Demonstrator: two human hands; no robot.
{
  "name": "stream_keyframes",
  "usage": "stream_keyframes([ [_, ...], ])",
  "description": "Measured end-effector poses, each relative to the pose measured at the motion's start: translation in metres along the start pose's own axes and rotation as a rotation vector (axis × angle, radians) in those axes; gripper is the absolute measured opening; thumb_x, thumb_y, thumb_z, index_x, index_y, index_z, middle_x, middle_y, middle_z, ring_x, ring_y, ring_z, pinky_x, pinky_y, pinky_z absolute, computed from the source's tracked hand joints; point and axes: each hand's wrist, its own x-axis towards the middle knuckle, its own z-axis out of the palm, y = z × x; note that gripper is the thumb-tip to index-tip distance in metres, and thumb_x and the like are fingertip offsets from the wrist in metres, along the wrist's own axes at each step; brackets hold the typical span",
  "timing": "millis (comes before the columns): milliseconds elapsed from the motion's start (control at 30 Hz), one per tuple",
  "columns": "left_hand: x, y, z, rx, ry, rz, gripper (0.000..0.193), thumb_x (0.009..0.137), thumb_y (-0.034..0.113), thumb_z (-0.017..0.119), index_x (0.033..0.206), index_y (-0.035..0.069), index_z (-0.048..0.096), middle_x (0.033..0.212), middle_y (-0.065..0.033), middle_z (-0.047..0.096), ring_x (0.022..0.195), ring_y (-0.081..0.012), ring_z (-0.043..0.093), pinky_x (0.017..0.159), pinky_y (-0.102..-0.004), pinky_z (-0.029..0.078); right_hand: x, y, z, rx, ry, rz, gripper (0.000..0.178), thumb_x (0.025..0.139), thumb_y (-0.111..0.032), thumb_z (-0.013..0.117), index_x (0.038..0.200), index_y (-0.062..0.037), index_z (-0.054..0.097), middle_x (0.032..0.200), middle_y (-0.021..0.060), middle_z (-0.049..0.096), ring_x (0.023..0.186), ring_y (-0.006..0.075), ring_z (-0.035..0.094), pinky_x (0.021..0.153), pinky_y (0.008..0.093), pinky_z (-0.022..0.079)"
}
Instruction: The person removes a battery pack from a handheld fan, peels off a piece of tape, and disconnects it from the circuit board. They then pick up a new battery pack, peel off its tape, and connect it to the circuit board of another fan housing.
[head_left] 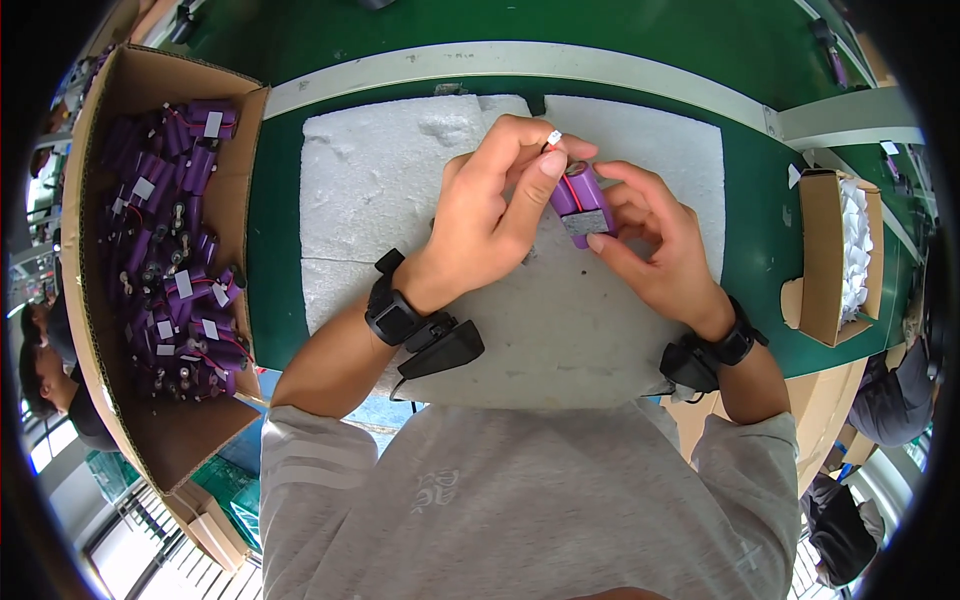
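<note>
Purple battery pack point(594, 192) held, upper centre
Red wire point(574, 192) pinched by left hand point(482, 215) fingers point(538, 185), pack clamped by right hand point(677, 262) fingers

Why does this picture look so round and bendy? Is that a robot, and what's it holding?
No robot here! Those are a person's own two bare hands. There's just one picture, taken by a camera worn on the person's head, looking down. Its very wide lens bends straight edges near the rim.

The right hand holds a purple pack, which looks like batteries, with a red wire running over it. The left hand has a small white plug at its fingertips.

Under the hands, a whitish foam board lies on a green table. On the left, a big cardboard box holds lots more purple packs. On the right, a smaller box holds white pieces.
</note>
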Motion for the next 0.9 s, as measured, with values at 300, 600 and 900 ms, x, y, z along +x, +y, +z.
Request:
stream_keyframes([
  [300, 0.003, 0.002, -0.003, 0.076, 0.012, 0.065, 0.017, 0.099, 0.014, 0.047, 0.101, 0.0, 0.055, 0.095, -0.0122, 0.069, 0.084, -0.0157, 0.067, 0.073, -0.0271, 0.053, 0.0, -0.003, -0.001, -0.021, 0.019, 0.036, 0.059, 0.078, 0.007, 0.066, 0.131, -0.0026, 0.041, 0.1, 0.0087, 0.062, 0.087, 0.0148, 0.063, 0.074, 0.0256, 0.051],
  [600, 0.0, 0.007, -0.006, 0.046, -0.052, -0.012, 0.017, 0.101, 0.014, 0.041, 0.104, -0.001, 0.05, 0.103, -0.017, 0.066, 0.096, -0.0208, 0.065, 0.082, -0.0328, 0.053, -0.001, 0.001, -0.001, -0.043, 0.004, 0.033, 0.059, 0.077, 0.006, 0.069, 0.13, -0.0023, 0.043, 0.103, 0.0088, 0.062, 0.087, 0.0145, 0.063, 0.073, 0.0254, 0.051],
  [900, 0.002, 0.01, -0.003, -0.049, 0.01, -0.066, 0.02, 0.1, 0.016, 0.045, 0.102, -0.002, 0.055, 0.095, -0.0143, 0.069, 0.087, -0.0188, 0.067, 0.077, -0.0298, 0.054, -0.001, 0.002, -0.003, -0.121, 0.004, -0.023, 0.055, 0.078, 0.007, 0.068, 0.128, -0.0012, 0.046, 0.104, 0.0102, 0.062, 0.091, 0.0159, 0.063, 0.073, 0.0266, 0.052],
])
